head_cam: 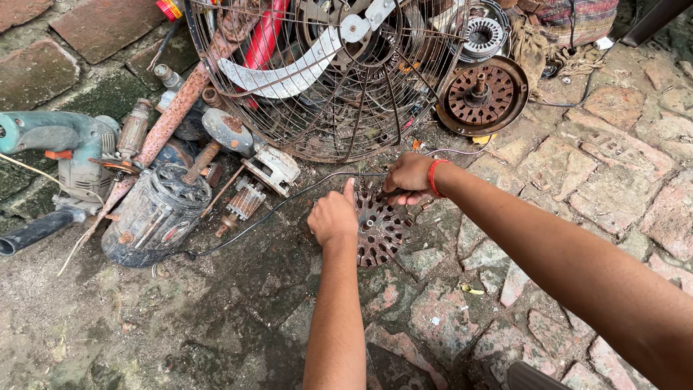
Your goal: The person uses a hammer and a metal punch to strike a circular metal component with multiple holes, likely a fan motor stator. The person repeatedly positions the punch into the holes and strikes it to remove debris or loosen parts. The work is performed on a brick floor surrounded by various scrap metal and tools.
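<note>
A rusty round motor cover (379, 230) with slots and a centre hole lies flat on the stone floor. My left hand (333, 216) rests on its left edge, thumb pointing up, gripping the rim. My right hand (410, 178), with a red thread band at the wrist, is closed around a thin dark tool whose tip meets the cover's upper part. The tool itself is mostly hidden by the fingers. A thin black wire (289, 202) runs from near the hands toward the left.
A rusty wire fan guard (328, 87) leans behind the hands. A dusty grey motor body (155, 217) and a green power tool (65, 148) lie to the left. Another rusty motor plate (482, 95) sits at the upper right, beside cloth and scrap parts.
</note>
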